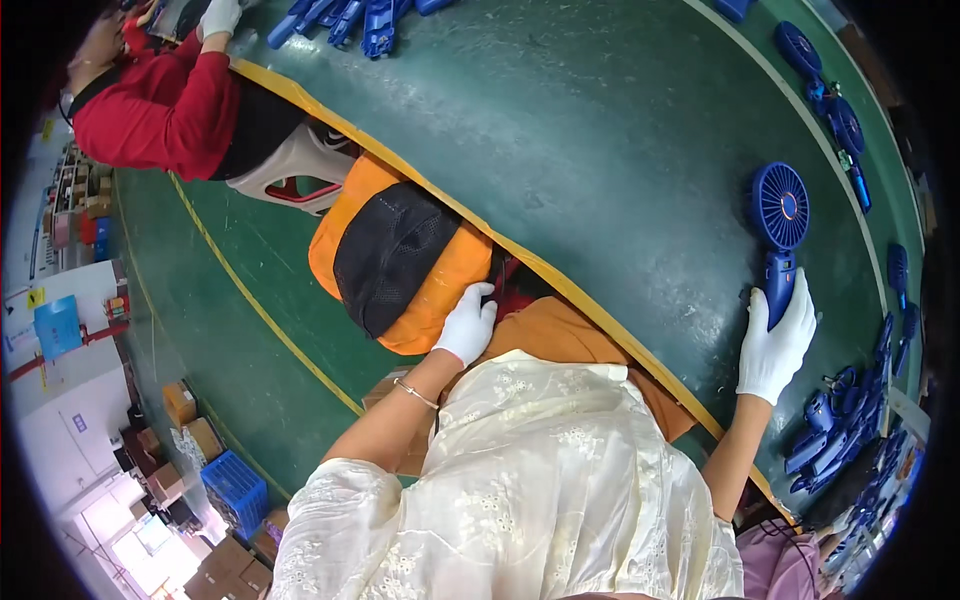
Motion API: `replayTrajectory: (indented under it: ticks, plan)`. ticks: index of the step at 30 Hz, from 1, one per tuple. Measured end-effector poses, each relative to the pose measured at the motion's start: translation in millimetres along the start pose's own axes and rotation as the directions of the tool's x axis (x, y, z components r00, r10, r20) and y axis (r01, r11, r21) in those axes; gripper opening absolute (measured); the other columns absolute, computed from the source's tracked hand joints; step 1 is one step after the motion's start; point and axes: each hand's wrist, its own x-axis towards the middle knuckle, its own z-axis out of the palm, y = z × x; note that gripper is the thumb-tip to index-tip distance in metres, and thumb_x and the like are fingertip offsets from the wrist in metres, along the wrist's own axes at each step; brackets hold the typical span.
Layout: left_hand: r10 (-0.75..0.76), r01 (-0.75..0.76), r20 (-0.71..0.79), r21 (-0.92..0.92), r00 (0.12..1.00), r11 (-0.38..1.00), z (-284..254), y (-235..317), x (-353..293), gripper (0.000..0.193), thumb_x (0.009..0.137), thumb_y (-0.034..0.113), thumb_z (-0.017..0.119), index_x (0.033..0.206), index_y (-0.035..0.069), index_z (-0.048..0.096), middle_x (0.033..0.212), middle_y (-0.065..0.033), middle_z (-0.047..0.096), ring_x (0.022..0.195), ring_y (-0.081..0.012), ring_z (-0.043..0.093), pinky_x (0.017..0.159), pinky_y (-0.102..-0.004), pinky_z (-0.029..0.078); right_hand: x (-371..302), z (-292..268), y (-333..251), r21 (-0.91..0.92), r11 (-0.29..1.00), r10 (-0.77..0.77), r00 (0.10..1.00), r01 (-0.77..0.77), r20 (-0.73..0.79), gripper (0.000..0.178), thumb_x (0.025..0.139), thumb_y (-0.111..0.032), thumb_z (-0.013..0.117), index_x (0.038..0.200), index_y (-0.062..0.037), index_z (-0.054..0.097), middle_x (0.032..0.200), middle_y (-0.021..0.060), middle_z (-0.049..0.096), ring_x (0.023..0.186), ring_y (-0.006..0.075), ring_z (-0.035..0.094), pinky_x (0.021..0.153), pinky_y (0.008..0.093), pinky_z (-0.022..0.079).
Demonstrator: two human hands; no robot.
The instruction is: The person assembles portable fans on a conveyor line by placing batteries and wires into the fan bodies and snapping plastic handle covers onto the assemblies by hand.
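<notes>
Head view: left hand (pixel 467 325) lies loosely curled at the orange bag (pixel 447 290) — grip cannot be determined. Right hand (pixel 777 345), partly closed, grasps a blue fan (pixel 779 207) over the yellow-edged green table (pixel 600 200) — beyond: green floor (pixel 200 330), blue crate (pixel 235 492).

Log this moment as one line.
right hand: gripping blue fan by handle | left hand: beside orange-black bag, contact unclear | more blue fans: table's right side

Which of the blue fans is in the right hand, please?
The blue fan left of the pale curved line, its handle gripped by the right hand; the fans beyond that line lie apart from it.
</notes>
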Motion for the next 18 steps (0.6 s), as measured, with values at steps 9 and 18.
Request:
replayTrajectory:
  ticks: [9,18]
  plan:
    - [0.079,-0.108,0.189,0.150,0.979,0.983,3.2,-31.8,16.1,0.038,0.097,0.034,0.062,0.112,0.000,0.065,0.094,-0.0148,0.069,0.086,-0.0238,0.063,0.082,-0.0366,0.050,-2.3,-1.8,-1.8,0.098,0.995,-0.029,0.999,0.031,-0.024,0.059,0.089,-0.027,0.071,0.141,-0.0077,0.052,0.131,0.0170,0.060,0.121,0.0354,0.055,0.107,0.0444,0.041]
    - [0.269,-0.008,0.106,-0.920,0.957,0.391,-162.7,32.2,-82.7,0.036,0.098,0.026,0.057,0.113,-0.006,0.062,0.083,-0.0125,0.066,0.073,-0.0256,0.065,0.077,-0.0384,0.054,-2.2,4.3,6.3,0.059,0.998,-0.031,0.998,0.034,-0.057,0.057,0.090,-0.030,0.070,0.140,-0.0071,0.054,0.132,0.0173,0.060,0.122,0.0358,0.054,0.106,0.0441,0.041]
